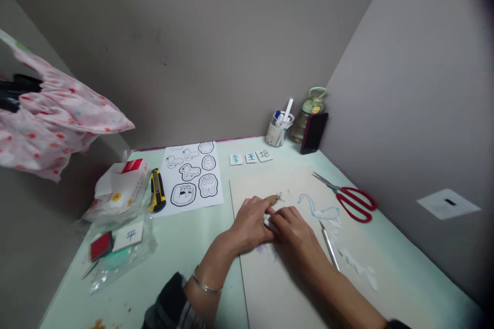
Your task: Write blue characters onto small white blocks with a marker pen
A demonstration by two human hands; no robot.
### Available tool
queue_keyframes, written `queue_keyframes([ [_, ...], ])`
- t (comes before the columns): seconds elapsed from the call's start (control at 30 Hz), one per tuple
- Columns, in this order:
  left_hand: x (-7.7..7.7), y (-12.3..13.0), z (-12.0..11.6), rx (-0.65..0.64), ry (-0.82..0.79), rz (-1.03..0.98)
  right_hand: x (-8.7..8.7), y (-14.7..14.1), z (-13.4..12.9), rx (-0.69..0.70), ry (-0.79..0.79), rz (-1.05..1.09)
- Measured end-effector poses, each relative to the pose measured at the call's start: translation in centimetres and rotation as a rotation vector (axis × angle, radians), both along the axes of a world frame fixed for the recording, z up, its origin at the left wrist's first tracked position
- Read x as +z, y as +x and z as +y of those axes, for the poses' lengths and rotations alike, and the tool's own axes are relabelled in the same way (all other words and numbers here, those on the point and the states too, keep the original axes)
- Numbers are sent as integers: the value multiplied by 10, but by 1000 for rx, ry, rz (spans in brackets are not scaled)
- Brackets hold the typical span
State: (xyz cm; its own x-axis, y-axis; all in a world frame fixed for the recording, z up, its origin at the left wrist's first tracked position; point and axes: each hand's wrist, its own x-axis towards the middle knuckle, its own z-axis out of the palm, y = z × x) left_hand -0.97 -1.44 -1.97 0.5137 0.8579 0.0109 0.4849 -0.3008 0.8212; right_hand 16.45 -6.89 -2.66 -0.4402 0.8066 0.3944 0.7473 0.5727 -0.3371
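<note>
Both hands meet over a pale board [270, 288] on the table. My left hand [252, 223] is closed, its fingers curled around a small white piece [267, 221], with the index finger or thumb stretched toward the back. My right hand [295, 234] presses against the same spot from the right, fingers bent together; whatever lies under them is mostly hidden. Right of the hands, a blue line drawing [309, 204] marks the board. A craft knife [330, 247] lies beside my right forearm, near white scraps [358, 266].
Red-handled scissors [353, 201] lie at the board's right edge. Behind stand a pen jar [278, 131], a bottle [303, 121] and a phone [314, 133]. Left are a printed sheet [195, 177], a yellow-black cutter [157, 190], a tissue pack [121, 187] and a red ink pad [101, 245].
</note>
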Motion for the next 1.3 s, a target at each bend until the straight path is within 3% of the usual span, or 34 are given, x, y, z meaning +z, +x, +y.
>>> queue_keyframes([
  [0.23, -3, 0, 1, -15, 8, -6, 5, 11, -18, 14, -5, -23],
  [0.47, 0, 0, 0, 6, 2, 21, 6, 1, -1, -23, -7, -41],
  [0.67, 2, -1, 0, -31, -1, 0, 4, 14, -21, -3, -32, -54],
  [0.87, 1, 0, -1, 13, -2, 25, 7, 2, -1, -41, -54, -88],
  [1.1, 2, 0, 1, -20, -16, 9, 5, 15, -19, -31, -71, -110],
  [1.3, 3, 0, 0, 3, -17, 33, 1, 3, 4, -30, -31, -94],
])
